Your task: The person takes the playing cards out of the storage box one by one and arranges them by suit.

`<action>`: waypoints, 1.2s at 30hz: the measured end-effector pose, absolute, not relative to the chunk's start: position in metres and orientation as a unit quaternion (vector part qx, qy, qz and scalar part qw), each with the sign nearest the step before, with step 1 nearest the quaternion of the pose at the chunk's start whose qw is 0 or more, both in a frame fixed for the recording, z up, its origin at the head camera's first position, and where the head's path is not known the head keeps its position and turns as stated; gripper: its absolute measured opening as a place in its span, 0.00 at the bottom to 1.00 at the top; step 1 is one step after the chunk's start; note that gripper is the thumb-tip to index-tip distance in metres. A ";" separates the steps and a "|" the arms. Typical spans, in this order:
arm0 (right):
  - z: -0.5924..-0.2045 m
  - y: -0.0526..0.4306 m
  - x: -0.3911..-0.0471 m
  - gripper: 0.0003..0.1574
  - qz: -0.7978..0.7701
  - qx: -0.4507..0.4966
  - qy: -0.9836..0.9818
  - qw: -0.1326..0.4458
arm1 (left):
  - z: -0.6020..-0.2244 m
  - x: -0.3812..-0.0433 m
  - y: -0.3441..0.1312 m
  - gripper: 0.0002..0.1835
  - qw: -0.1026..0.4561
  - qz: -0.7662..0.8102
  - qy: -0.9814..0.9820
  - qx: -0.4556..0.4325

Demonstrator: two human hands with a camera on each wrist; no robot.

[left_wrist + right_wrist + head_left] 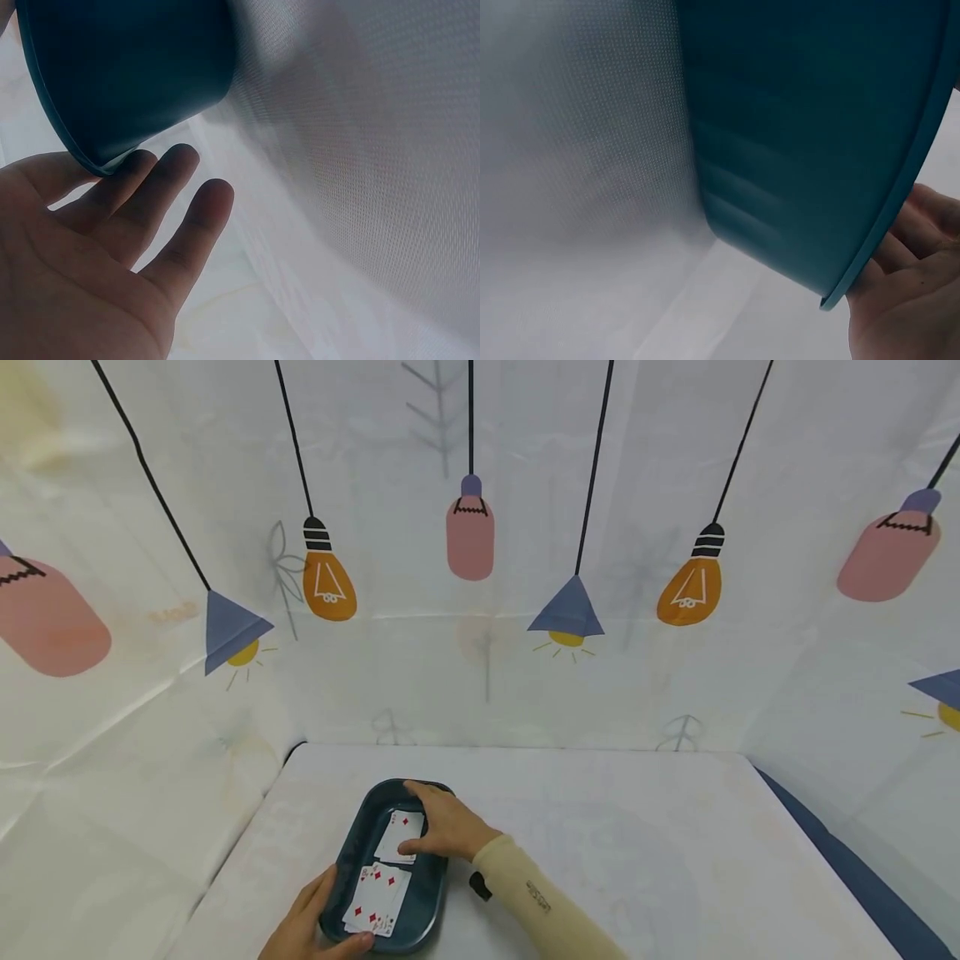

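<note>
A dark teal tray (429,893) with rounded corners stands on the white table, holding two groups of playing cards. The nearer cards (378,893) show red diamonds; the farther cards (392,839) are partly covered by my right hand. My left hand (303,927) holds the tray's near left corner, thumb over the near rim and fingers along the outer wall. In the left wrist view those fingers (176,169) reach under the rim. My right hand (446,822) reaches over the right rim with fingers spread, thumb over the farther cards and forefinger near the far rim.
The white tabletop (637,852) extends to the right of the tray. Behind it hangs a pale sheet (405,677) printed with lamps and bulbs. A dark blue strip (847,860) runs beside the table's right edge. A black band (480,885) sits by the right sleeve.
</note>
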State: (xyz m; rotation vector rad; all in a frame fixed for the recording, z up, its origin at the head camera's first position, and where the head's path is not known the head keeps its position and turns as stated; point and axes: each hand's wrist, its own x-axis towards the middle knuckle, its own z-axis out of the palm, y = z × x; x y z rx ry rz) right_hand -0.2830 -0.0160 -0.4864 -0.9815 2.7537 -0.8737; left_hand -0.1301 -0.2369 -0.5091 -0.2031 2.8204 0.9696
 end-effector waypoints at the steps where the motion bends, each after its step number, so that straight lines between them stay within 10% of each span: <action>1: -0.487 -0.017 -0.284 0.60 -0.285 -0.324 0.901 0.046 | -0.508 -0.131 -0.237 0.68 0.074 0.320 0.942 -0.065; 36: -0.499 -0.045 -0.303 0.57 -0.040 -0.338 0.940 0.000 | -0.506 -0.131 -0.238 0.66 0.076 0.333 0.938 -0.060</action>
